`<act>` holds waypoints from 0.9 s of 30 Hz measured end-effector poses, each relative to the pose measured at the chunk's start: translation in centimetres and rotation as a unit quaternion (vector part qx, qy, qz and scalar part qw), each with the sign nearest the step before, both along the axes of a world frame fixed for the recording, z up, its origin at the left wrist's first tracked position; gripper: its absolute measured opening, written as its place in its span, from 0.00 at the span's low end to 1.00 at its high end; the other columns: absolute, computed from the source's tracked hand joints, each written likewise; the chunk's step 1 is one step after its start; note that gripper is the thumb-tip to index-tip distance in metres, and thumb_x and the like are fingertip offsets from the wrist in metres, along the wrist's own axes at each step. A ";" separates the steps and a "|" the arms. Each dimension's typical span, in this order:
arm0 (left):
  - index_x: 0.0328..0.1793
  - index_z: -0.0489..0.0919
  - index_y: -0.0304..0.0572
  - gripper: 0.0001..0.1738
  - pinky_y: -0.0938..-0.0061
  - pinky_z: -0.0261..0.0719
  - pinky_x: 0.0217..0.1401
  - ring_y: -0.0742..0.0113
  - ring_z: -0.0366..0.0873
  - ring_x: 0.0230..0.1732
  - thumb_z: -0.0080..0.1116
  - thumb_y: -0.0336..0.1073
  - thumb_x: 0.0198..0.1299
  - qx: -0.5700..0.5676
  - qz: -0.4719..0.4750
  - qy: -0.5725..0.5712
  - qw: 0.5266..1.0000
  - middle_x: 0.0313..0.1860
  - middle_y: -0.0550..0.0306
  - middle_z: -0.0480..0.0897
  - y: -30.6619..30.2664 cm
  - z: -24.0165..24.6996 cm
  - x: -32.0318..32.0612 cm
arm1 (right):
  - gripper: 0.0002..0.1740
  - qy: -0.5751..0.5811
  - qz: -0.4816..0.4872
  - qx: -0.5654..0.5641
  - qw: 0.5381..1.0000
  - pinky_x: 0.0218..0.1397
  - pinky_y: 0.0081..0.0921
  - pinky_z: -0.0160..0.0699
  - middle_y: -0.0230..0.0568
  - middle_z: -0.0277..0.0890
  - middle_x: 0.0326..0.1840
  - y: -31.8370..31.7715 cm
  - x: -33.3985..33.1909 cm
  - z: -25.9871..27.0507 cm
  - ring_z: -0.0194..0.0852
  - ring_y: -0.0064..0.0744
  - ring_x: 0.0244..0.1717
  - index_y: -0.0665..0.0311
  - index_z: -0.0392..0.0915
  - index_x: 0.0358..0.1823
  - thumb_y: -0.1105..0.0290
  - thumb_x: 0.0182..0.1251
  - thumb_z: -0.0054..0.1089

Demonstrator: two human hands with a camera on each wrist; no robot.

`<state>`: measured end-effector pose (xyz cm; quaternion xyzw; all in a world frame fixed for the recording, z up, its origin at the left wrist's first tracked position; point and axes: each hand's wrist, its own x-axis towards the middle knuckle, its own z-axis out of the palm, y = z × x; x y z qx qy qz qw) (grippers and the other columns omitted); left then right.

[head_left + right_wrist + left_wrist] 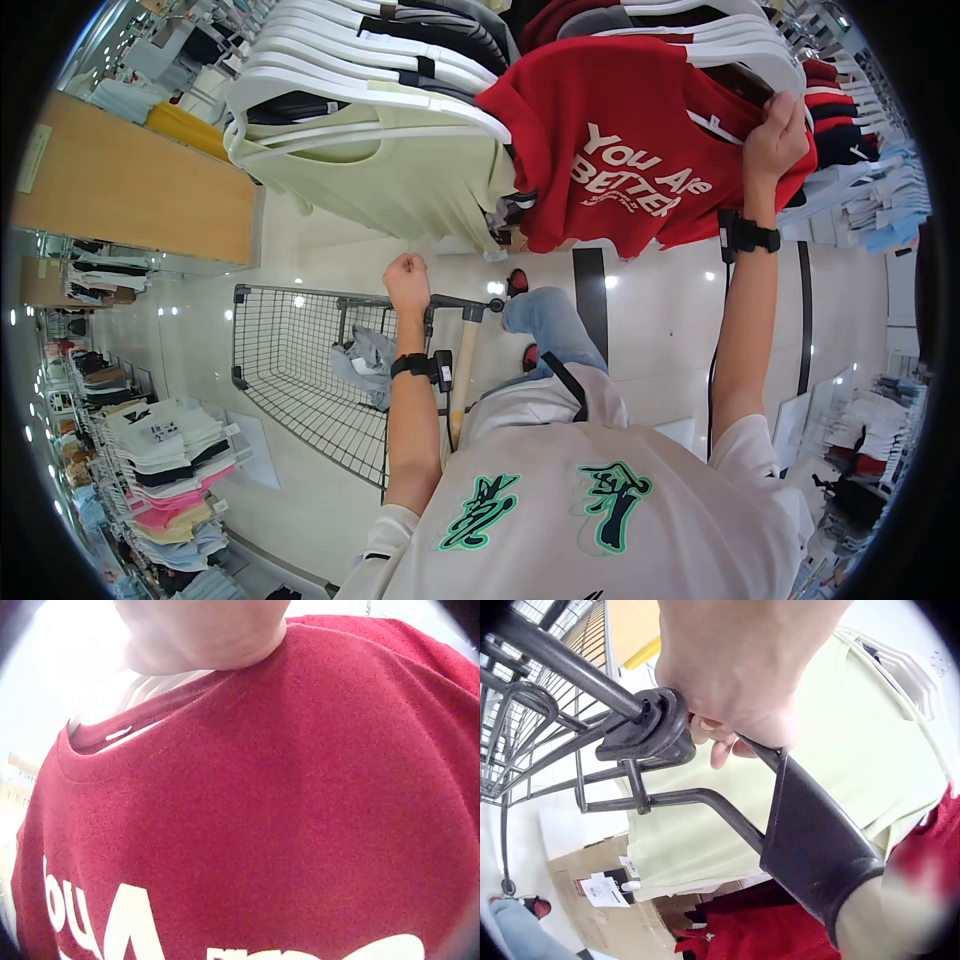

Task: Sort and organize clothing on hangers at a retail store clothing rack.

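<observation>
**Reporter:** Where was the left hand (pixel 407 280)?
**Photographer:** Nearest the shopper, fist closed round the cart handle (pixel 570 666), likely steadying the wire cart (pixel 300 296).
**Reporter:** And the right hand (pixel 775 140)?
**Photographer:** Raised, gripping the red T-shirt (pixel 620 170) at its shoulder, seemingly swinging it clear of the white hangers (pixel 350 50) to show its print, beside a pale green T-shirt (pixel 400 180).

One printed red shirt (pixel 620 170), one cart (pixel 290 370) — one box (pixel 592 900).
</observation>
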<state>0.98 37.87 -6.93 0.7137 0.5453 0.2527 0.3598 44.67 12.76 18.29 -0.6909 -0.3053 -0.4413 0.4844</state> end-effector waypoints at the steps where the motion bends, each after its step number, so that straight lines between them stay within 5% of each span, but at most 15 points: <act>1: 0.25 0.79 0.28 0.19 0.62 0.72 0.31 0.61 0.74 0.20 0.56 0.38 0.64 -0.008 0.003 0.003 1.000 0.18 0.46 0.79 0.2 0.0 -0.5 | 0.20 0.008 0.009 -0.002 1.000 0.32 0.33 0.74 0.46 0.77 0.25 0.0 -0.1 -0.1 0.77 0.39 0.25 0.67 0.79 0.40 0.57 0.82 0.49; 18: 0.29 0.82 0.29 0.19 0.64 0.76 0.34 0.61 0.78 0.23 0.57 0.40 0.66 -0.032 -0.014 0.017 0.999 0.21 0.46 0.83 0.3 0.4 -1.3 | 0.21 0.012 -0.003 0.004 1.000 0.32 0.29 0.76 0.43 0.81 0.27 -0.3 0.0 0.1 0.81 0.35 0.27 0.70 0.81 0.41 0.57 0.82 0.48; 24: 0.29 0.81 0.28 0.20 0.63 0.74 0.33 0.60 0.75 0.22 0.57 0.40 0.65 -0.030 -0.037 0.020 0.999 0.20 0.45 0.80 0.1 -0.2 0.0 | 0.20 -0.002 0.011 -0.033 0.999 0.30 0.30 0.70 0.45 0.71 0.23 -0.7 -0.1 0.0 0.66 0.36 0.22 0.66 0.76 0.38 0.56 0.83 0.50; 27: 0.28 0.82 0.30 0.19 0.66 0.72 0.31 0.65 0.74 0.22 0.58 0.40 0.65 -0.029 -0.041 0.003 0.999 0.19 0.48 0.80 0.0 -0.7 0.5 | 0.20 -0.013 0.018 -0.029 0.999 0.29 0.31 0.69 0.46 0.70 0.22 -0.1 -1.0 0.8 0.66 0.38 0.21 0.65 0.76 0.38 0.56 0.83 0.50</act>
